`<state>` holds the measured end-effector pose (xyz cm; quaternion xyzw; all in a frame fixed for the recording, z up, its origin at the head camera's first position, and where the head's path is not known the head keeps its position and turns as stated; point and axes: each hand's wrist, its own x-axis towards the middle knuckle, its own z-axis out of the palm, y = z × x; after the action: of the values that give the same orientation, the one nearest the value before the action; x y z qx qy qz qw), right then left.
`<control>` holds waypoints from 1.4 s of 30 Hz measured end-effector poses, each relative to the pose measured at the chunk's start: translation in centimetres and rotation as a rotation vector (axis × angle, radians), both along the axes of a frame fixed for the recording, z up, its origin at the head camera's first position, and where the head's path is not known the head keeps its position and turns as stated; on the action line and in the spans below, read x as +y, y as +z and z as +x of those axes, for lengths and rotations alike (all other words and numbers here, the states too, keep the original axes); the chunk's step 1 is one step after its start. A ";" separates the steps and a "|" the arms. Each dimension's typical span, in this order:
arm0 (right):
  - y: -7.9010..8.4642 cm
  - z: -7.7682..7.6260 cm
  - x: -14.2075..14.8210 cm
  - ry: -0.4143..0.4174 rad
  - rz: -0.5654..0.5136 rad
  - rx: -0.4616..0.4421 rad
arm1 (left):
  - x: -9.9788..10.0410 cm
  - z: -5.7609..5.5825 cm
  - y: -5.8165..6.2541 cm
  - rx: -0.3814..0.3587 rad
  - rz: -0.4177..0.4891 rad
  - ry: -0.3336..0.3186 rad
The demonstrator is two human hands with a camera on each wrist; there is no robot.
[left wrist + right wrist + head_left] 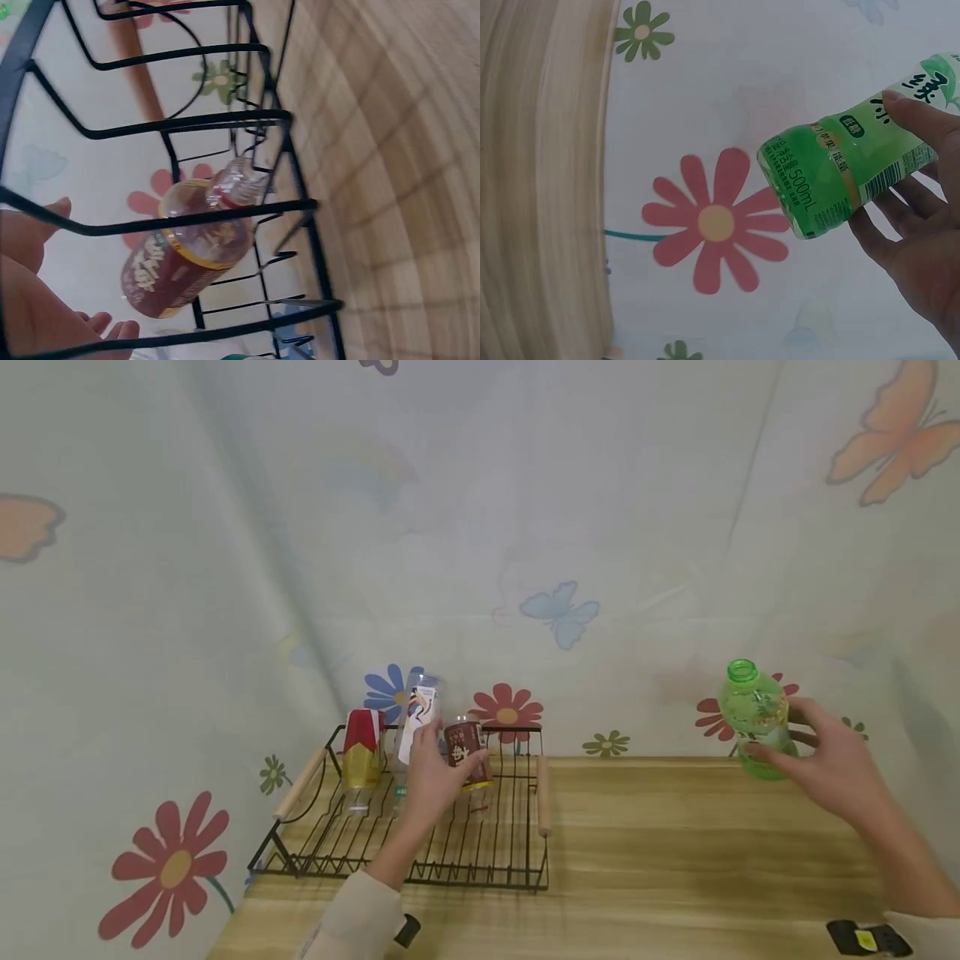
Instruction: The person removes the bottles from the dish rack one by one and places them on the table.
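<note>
My right hand (836, 764) holds a green plastic bottle (753, 714) in the air at the right, its uncapped mouth up and slightly tilted. In the right wrist view its thumb and fingers wrap the green-tea label (870, 142). My left hand (433, 781) is over the wire rack, fingers spread, close to a brown-labelled bottle (465, 747) that stands neck-down there. The left wrist view shows a gap between the fingers and that bottle (169, 262). Beside it in the rack are a clear bottle with a white label (417, 718) and a red-and-gold bottle (363, 747), neck down.
The black wire rack (480, 885) with wooden handles (543, 797) stands on the left of a wood-grain table (675, 860). Behind it hangs a pale curtain (637, 527) printed with flowers and butterflies. Rack wires lie between the left wrist camera and the hand.
</note>
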<state>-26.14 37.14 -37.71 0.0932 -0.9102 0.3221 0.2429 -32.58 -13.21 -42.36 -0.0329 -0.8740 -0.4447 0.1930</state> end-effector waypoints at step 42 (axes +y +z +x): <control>-12.3 -2.7 12.1 -0.271 -0.227 -0.292 | 0.8 -2.7 -1.9 -0.223 -0.264 -0.064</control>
<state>-28.81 49.20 -50.03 -0.1055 -0.8978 0.3970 0.1586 -35.32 -12.37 -44.24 -0.0363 -0.9393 -0.3328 0.0745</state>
